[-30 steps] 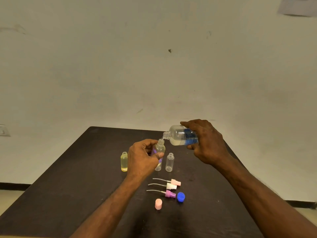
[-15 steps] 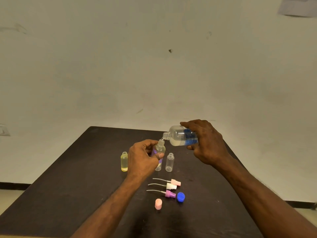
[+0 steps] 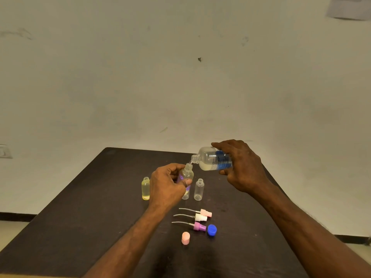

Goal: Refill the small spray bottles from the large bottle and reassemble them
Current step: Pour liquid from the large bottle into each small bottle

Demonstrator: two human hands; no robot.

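Observation:
My right hand [image 3: 243,167] grips the large clear bottle [image 3: 210,158] with a blue label, tipped sideways, its open neck just above the mouth of a small bottle [image 3: 187,173]. My left hand [image 3: 167,182] holds that small bottle upright above the table. A small bottle of yellow liquid [image 3: 145,188] stands to the left. An empty clear small bottle [image 3: 199,189] stands to the right. Three spray heads with tubes lie nearer me: pink [image 3: 205,213], white [image 3: 200,218], purple [image 3: 199,226].
A blue cap [image 3: 211,230] and a pink cap [image 3: 185,238] lie on the dark table [image 3: 80,207] near the spray heads. A pale wall rises behind the table's far edge. A wall socket [image 3: 5,151] sits at the left.

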